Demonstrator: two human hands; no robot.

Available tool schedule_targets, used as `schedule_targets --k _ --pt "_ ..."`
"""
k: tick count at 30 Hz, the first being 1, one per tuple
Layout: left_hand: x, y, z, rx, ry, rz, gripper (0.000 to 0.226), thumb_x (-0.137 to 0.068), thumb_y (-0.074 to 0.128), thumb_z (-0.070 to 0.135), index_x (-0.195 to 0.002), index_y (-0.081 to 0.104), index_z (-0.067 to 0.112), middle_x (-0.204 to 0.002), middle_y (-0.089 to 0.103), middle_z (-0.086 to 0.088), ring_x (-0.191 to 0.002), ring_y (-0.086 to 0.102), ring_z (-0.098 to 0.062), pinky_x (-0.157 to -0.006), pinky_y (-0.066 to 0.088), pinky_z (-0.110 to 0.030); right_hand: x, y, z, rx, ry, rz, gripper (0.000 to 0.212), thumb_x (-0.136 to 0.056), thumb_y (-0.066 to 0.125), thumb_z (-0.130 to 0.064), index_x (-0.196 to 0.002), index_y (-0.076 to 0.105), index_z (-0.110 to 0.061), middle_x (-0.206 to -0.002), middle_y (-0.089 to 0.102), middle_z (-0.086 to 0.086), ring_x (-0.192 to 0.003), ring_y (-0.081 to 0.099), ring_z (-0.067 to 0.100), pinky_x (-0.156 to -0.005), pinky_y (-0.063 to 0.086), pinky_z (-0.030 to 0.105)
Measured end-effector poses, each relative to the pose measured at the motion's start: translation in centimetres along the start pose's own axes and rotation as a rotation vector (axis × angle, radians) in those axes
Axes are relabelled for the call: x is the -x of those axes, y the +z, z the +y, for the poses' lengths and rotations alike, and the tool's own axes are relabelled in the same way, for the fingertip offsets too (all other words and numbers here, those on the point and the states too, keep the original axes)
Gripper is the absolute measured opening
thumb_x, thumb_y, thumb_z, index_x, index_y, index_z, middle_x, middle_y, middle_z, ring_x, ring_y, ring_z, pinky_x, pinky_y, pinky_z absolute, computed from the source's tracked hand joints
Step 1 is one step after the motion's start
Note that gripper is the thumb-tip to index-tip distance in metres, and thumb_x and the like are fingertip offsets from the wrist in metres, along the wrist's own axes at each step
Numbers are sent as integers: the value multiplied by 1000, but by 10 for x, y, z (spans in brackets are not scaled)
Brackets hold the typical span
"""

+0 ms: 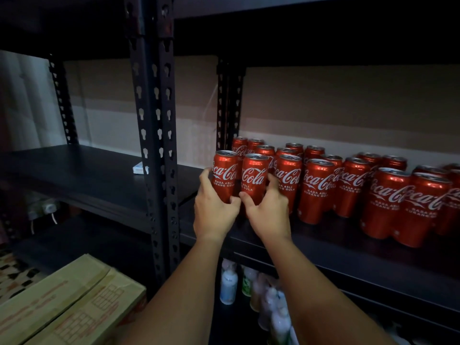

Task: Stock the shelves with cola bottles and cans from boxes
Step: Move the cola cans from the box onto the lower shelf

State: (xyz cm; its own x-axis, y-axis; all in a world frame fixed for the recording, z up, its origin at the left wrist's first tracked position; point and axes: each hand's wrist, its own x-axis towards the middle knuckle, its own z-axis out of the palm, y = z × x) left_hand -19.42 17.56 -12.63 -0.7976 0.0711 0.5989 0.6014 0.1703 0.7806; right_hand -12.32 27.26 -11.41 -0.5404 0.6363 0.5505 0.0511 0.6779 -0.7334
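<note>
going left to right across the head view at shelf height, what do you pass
small white packet → black upright post → can in the left hand → can in the right hand → rows of cola cans

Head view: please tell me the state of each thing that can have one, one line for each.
Left hand: grips left can, upright.
Right hand: grips next can, upright.
Other cans: upright on the shelf, tops closed.
Cardboard box: flaps look closed.
Bottles on lower shelf: upright, blurred.
</note>
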Motion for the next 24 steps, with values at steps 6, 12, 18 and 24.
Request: schedule_targets --k 6,12,18,24 --pt "-3 1 -5 -9 14 24 71 -80 80 18 -141 43 22 -135 54 -2 -122 55 -22 -102 48 -36 0 0 -1 29 39 56 86 -78 81 -52 -146 41 -17 -124 67 9 -112 67 27 -95 56 38" --pt "-3 3 -8 -11 30 15 66 -80 80 17 -137 47 20 -129 56 -5 -117 57 -26 -97 51 -37 -1 3 1 40 68 37 76 -75 80 -59 -132 56 -15 -118 70 6 -108 68 24 -92 58 38" --pt "-1 2 -6 40 36 6 63 -82 80 19 -137 49 21 -121 62 2 -110 61 -20 -95 52 -37 -1 3 -1 78 46 17 63 -80 78 -45 -131 57 -16 -112 72 5 -103 70 23 -90 58 33" --pt "-3 3 -9 8 62 0 64 -84 79 18 -140 48 18 -129 60 -2 -117 58 -21 -99 50 -37 -1 -1 -2 73 1 -61 68 -89 71 -32 -148 42 -16 -120 69 8 -106 69 26 -91 54 32"
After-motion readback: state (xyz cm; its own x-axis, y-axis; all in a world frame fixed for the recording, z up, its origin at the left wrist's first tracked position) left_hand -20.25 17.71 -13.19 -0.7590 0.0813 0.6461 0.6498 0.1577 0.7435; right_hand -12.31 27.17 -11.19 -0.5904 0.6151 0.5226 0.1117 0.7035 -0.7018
